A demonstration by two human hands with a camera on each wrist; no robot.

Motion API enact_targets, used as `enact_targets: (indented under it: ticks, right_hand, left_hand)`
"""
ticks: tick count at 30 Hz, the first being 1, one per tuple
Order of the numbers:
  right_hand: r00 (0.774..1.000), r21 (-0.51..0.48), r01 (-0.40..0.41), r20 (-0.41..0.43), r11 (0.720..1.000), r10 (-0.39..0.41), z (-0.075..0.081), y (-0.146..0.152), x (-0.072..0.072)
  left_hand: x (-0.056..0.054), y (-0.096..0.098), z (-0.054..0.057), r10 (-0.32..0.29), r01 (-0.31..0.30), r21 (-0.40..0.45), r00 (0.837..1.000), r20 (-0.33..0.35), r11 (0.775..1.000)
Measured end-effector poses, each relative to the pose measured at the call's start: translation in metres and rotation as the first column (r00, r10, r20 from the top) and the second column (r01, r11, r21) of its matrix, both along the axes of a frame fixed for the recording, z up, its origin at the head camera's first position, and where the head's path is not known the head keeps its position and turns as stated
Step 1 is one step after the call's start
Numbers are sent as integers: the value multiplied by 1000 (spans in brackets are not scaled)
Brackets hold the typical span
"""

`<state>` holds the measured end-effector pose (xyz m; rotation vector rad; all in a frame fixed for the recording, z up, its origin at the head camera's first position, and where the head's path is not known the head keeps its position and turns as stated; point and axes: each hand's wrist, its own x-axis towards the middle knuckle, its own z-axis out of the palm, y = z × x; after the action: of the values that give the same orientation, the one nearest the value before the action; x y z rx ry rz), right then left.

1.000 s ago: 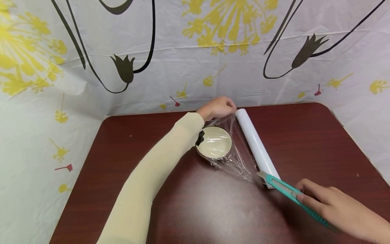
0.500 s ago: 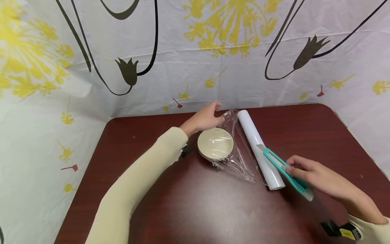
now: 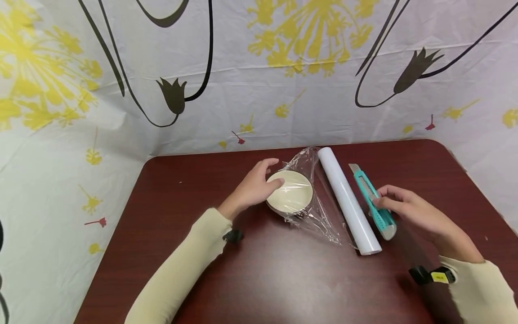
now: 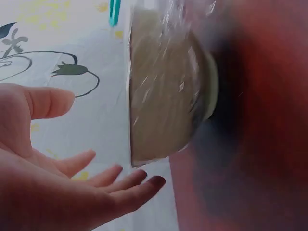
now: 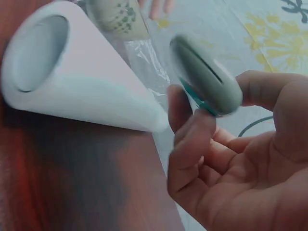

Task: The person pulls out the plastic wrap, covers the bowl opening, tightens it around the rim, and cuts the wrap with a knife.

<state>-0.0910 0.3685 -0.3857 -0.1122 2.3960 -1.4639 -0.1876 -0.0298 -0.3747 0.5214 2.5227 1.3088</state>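
A cream bowl (image 3: 292,200) stands on the table with clear plastic wrap (image 3: 325,227) stretched across its top and trailing off to its right. My left hand (image 3: 255,185) hovers at the bowl's left rim, fingers spread and thumb apart. In the left wrist view that hand (image 4: 72,178) holds nothing, and its fingertips come close to the bowl (image 4: 161,96); whether they touch cannot be told. My right hand (image 3: 413,211) pinches a teal utility knife (image 3: 370,195) between thumb and fingers, its blade out and pointing away. The knife's pale end (image 5: 204,74) faces the right wrist camera.
Between the bowl and the knife lies a white roll of plastic wrap (image 3: 349,202), slanting from back to front. The dark red table (image 3: 259,279) ends at the back against a patterned sheet (image 3: 259,90). Small cameras sit at both wrists.
My left hand has let go of the wrap's far corner and drawn back to the bowl's left side. The knife has moved from the roll's near end to its right, blade now pointing away.
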Motion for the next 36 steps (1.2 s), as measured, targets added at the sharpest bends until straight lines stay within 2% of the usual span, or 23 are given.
enact_targets:
  ticks: [5,11,15,18,23,26,30,36]
  right_hand:
    - [999,-106,45,4,993,-45,-6,2,-13]
    - [995,-91,102,27,991,-100,-19,8,-18]
    - [995,-59,103,22,993,-102,-26,10,-20]
    - [989,-36,149,26,988,-148,-27,8,-23]
    - [966,23,256,18,966,-257,-28,5,-30]
    - [952,67,306,-15,950,-306,-29,3,-33]
    - [927,86,376,-48,923,-373,-30,0,-35]
    - [875,63,482,-80,874,-477,-29,-6,-37]
  left_hand:
    - [20,-10,-10,67,-75,92,994,92,993]
    - [33,-14,-25,87,-129,200,974,207,971]
    - [37,-14,-35,75,-165,281,950,305,945]
    - [39,-14,-39,63,-194,331,928,367,923]
    - [40,-14,-41,55,-226,365,904,425,903]
    - [41,-13,-42,48,-240,391,896,441,888]
    - [41,-13,-43,42,-242,416,900,434,877]
    - [42,-13,-43,45,-248,416,897,440,875]
